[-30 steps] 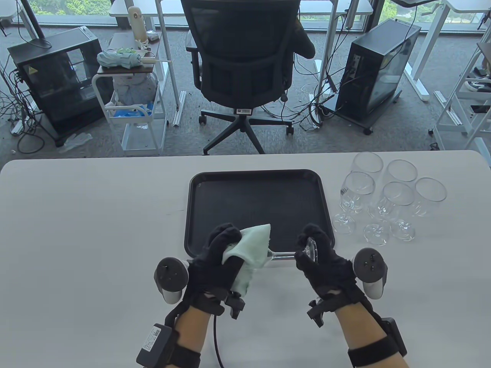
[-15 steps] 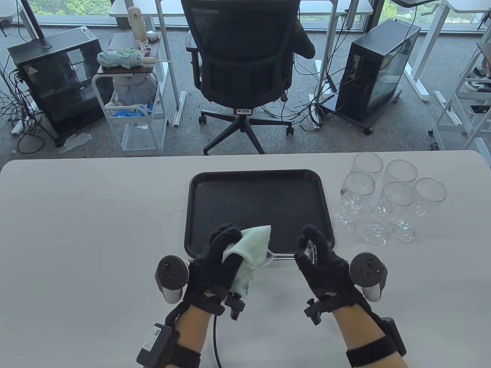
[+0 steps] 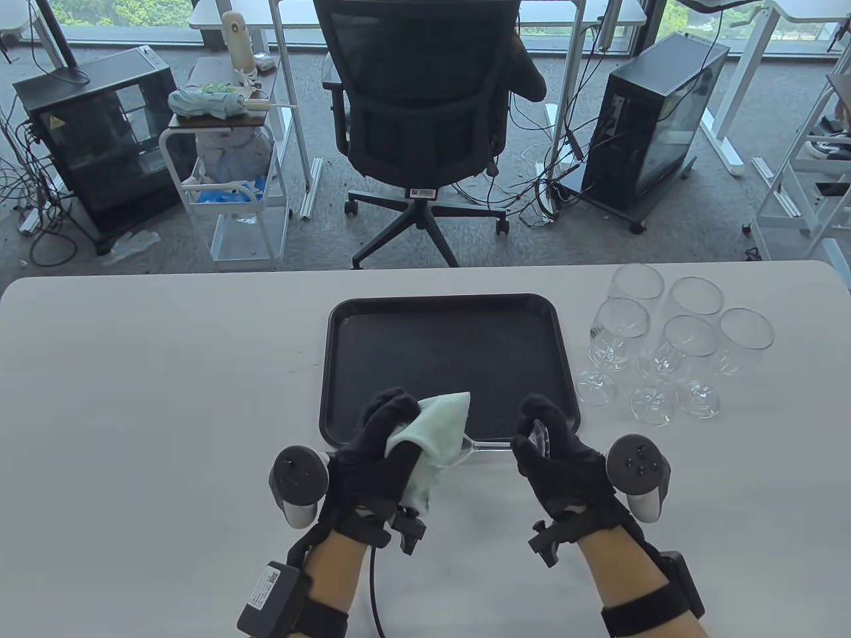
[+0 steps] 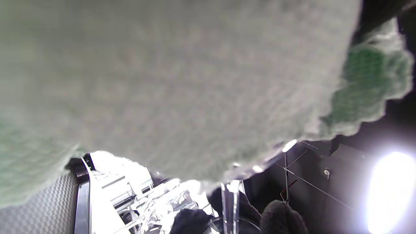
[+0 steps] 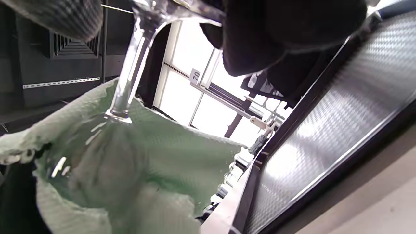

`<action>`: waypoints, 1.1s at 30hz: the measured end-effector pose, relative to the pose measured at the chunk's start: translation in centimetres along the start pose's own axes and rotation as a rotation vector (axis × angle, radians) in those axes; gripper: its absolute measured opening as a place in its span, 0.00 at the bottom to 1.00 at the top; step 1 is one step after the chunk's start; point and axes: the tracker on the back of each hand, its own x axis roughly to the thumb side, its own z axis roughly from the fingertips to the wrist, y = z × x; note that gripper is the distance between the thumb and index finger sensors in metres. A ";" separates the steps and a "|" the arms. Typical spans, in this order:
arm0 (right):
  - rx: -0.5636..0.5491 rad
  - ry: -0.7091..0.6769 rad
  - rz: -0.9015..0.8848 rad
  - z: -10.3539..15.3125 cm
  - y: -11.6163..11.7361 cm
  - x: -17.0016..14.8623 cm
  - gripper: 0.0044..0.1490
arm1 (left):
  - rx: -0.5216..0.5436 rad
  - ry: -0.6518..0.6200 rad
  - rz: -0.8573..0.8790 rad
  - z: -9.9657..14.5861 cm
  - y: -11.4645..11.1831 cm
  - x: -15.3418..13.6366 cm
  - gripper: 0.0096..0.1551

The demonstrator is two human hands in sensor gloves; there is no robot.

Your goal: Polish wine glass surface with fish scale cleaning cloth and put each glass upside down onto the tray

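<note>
Barely shifted: wine glass [image 3: 495,444] (sideways) in clamped fingers [image 3: 532,425], cloth-wrapped bowl above bare tray [image 3: 445,309].

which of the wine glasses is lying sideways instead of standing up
The held wine glass, over the tray's near edge: its stem runs level between the hands, bowl wrapped in the green cloth. The five other glasses stand upright on the table, right of the tray.

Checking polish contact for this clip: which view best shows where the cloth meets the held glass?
The right wrist view: the wine glass stem runs into the bowl wrapped in the green cloth. The table view shows the left hand bunching cloth over the bowl, hiding it. The left wrist view is mostly blurred cloth.
</note>
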 end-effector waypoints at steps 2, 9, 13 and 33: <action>-0.018 -0.116 0.047 0.0 0.1 0.2 0.56 | 0.009 0.040 0.012 0.0 0.1 -0.4 0.36; -0.127 -0.277 0.186 0.3 -0.2 1.4 0.56 | -0.008 0.127 0.126 0.1 0.0 -0.9 0.36; -0.043 0.016 -0.061 0.0 -0.1 0.3 0.50 | 0.001 0.021 0.054 0.1 -0.2 -0.2 0.37; 0.017 -0.063 0.033 -0.1 -0.4 -0.4 0.59 | -0.014 0.023 0.010 0.1 -0.1 -0.5 0.37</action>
